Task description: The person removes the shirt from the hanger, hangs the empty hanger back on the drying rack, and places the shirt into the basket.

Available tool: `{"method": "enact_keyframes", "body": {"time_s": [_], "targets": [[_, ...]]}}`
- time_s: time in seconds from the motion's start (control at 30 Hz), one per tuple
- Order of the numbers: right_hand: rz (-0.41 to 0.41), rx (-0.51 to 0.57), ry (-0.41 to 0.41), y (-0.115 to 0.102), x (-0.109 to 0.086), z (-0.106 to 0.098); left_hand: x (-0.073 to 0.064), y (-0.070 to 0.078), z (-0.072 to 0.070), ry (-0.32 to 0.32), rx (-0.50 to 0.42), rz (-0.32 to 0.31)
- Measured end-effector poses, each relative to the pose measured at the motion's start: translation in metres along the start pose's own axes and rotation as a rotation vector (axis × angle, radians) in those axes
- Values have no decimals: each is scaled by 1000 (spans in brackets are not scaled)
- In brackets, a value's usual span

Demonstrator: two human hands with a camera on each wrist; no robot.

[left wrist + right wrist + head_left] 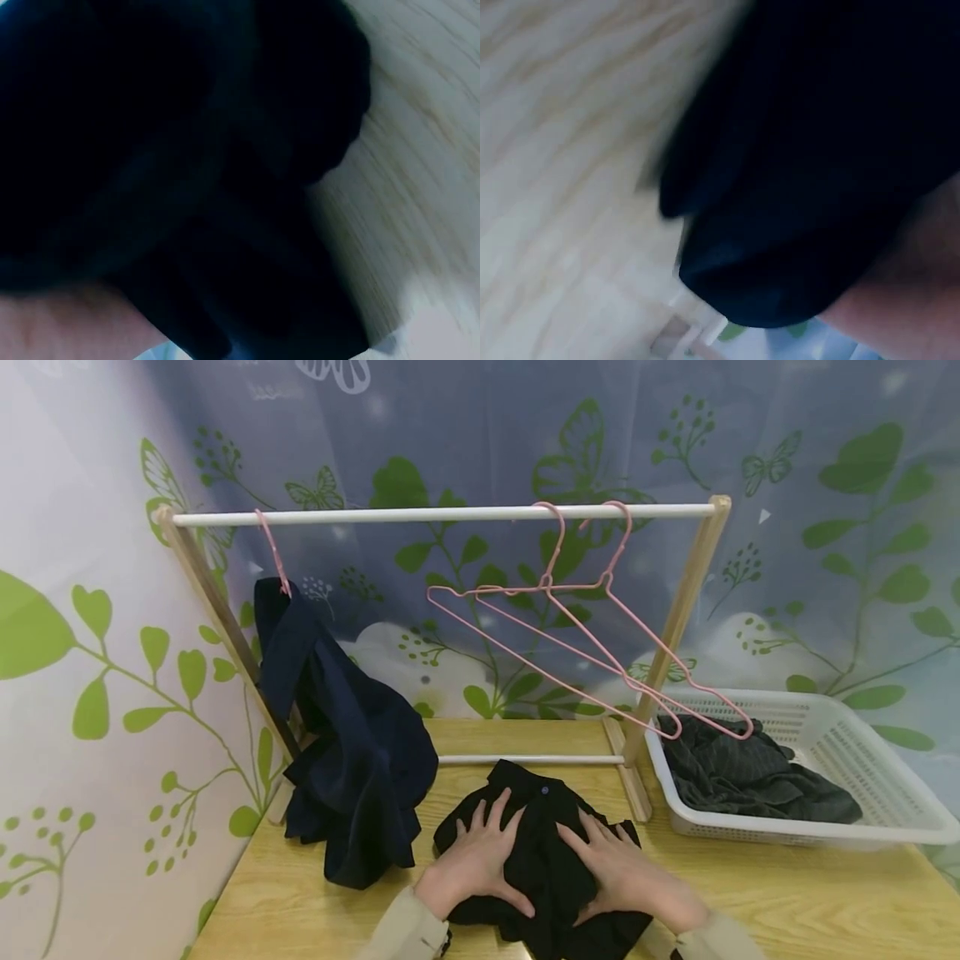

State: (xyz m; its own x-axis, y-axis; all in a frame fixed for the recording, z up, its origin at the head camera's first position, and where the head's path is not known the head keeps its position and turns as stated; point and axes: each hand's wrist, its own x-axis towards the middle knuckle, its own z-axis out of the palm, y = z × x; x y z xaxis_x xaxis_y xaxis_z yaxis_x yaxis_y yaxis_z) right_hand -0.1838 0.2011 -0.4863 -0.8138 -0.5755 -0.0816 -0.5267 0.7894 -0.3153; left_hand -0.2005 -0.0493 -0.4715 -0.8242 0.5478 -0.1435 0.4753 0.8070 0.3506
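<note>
A black collared garment (551,860), crumpled and with a button near its collar, lies on the table in front of me. My left hand (483,856) rests on its left side, fingers spread and straight. On its right side lies my right hand (626,872), its fingers likewise spread over the cloth. Dark fabric (247,187) fills much of the left wrist view, with part of the hand at the lower left. In the right wrist view, dark cloth (802,187) covers most of the hand.
Behind the garment stands a wood-and-white rack (450,515). A navy garment (352,752) hangs from a pink hanger (273,552) at its left. Two bare pink hangers (551,589) hang at the right. A white basket (892,760) holds dark grey clothes (757,777).
</note>
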Motion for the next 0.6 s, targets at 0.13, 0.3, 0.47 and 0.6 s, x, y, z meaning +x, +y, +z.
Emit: {"method": "enact_keyframes", "body": {"time_s": [0.13, 0.3, 0.47, 0.6], "targets": [[82, -63, -51, -9, 7, 1, 3, 4, 4, 7, 52, -35], [75, -122, 40, -18, 9, 3, 6, 9, 11, 72, 158, -51], [20, -152, 172, -25, 6, 8, 4, 13, 15, 169, 252, -9], [7, -217, 278, -29, 1, 10, -2, 19, 16, 234, 280, 23]]}}
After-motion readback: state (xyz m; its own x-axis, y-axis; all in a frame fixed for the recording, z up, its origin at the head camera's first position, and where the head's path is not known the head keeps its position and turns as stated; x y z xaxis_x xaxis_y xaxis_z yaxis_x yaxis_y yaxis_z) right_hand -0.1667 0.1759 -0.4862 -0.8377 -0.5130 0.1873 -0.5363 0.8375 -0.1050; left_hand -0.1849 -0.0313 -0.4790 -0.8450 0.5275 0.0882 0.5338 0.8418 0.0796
